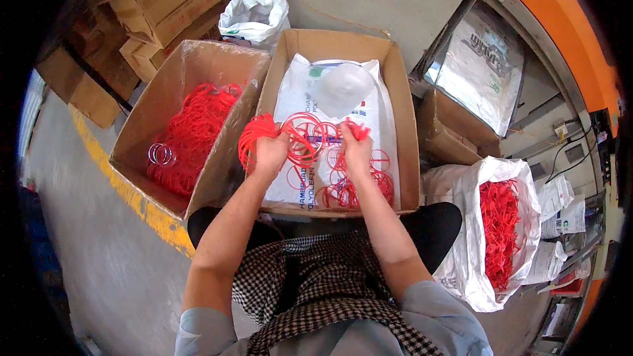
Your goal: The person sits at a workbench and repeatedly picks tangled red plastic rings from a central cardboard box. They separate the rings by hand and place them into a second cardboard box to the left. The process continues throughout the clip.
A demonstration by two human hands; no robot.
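My left hand [271, 152] is closed round a thick bunch of red plastic rings [256, 133], and more looped rings [304, 140] spread between my two hands. A small clump of red plastic scraps [359, 130] sticks out of my right hand [357, 151], whose fingers are pinched together. Both hands are over an open cardboard box [407, 138] in front of me. A white printed sack [290, 102] lines that box. On the sack, loose red rings [336, 191] lie close to my right forearm, and a translucent whitish sheet or bag [344, 89] lies toward the back.
At the left, a tilted cardboard box [142, 132] holds a heap of red rings [191, 132]. A white sack [455, 237] of red scraps [499, 234] stands at the right. Behind are another white sack [256, 16] and stacked cartons [168, 3]. A yellow line [125, 181] crosses the floor.
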